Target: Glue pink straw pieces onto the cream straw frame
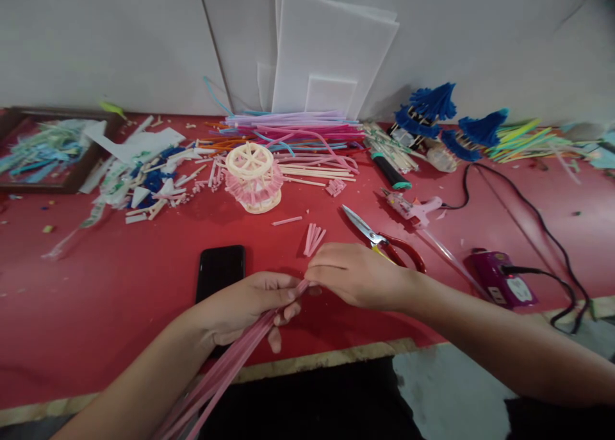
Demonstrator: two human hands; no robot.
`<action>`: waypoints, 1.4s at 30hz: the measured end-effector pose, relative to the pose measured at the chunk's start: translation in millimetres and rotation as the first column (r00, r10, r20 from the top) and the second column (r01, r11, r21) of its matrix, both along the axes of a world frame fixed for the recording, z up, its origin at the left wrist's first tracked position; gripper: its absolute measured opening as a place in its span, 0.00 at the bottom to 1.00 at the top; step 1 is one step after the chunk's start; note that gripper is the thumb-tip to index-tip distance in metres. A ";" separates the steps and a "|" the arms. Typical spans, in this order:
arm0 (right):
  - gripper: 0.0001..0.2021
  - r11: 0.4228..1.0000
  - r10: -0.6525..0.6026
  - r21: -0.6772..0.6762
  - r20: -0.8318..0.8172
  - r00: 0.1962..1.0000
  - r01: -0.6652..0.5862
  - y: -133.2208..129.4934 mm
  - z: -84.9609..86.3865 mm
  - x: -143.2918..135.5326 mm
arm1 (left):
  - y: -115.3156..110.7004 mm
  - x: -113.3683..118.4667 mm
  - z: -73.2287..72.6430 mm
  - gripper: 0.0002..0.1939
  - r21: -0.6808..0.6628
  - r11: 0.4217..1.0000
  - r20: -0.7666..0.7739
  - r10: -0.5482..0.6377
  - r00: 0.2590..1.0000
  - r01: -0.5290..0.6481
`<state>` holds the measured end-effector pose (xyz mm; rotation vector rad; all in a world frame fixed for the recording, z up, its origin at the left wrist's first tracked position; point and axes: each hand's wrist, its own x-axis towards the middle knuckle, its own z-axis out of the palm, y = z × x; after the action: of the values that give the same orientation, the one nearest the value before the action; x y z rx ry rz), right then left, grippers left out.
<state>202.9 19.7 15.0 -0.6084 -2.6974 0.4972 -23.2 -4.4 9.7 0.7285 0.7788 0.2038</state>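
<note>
While pink strips (pixel 243 353) lie in hand, clutter lines the back of a red table (pixel 120 312)

As the left hand (pixel 254 299) closes around the strips near their upper end, the right hand (pixel 360 273) pinches the tip, its fingertips partly hidden. The strips hang over the table's near edge and trail to the lower left along the left forearm.

The tabletop has a dull sheen and is dotted with crumbs; its near rim is pale and rough. Beyond that rim, at lower right, shows a pale floor (pixel 451 389). Behind the table stands a grey wall (pixel 120 49) with a dark seam, and white sheets (pixel 331 49) lean on it.

Coloured sticks (pixel 293 123) lie along its foot. At left sit a brown-framed tray (pixel 33 187) and a heap of scraps (pixel 154 177); near the middle is 1 pink and cream model (pixel 254 187), and at back right are 2 blue roofs (pixel 432 100).

Beside the left hand is a phone (pixel 221 270). Just beyond the right hand lie short pink pieces (pixel 314 239) and scissors (pixel 372 235). Farther right, a black cord joins a pink glue gun (pixel 418 211) to a purple box (pixel 494 264) with a small red light.
</note>
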 end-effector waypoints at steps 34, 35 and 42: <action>0.11 0.891 -0.418 -0.282 -0.201 0.886 0.356 -0.1 15.3 -4.3 | 20.4 -19.1 6.9 0.25 -0.037 0.947 0.115 0.320 0.940 -0.318; 0.12 0.838 -0.508 -0.343 -0.207 0.836 0.424 1.5 15.4 -7.1 | 20.7 -15.5 5.6 0.22 -0.015 0.913 0.119 0.407 0.906 -0.408; 0.14 0.734 -0.678 -0.176 -0.136 0.723 0.656 5.6 -3.8 -35.8 | 9.3 41.7 0.8 0.11 0.212 0.581 0.157 0.773 0.614 -0.786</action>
<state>167.1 25.3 11.3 -1.4150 -2.0614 0.4716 18.4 5.0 10.5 0.5734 1.0059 1.1631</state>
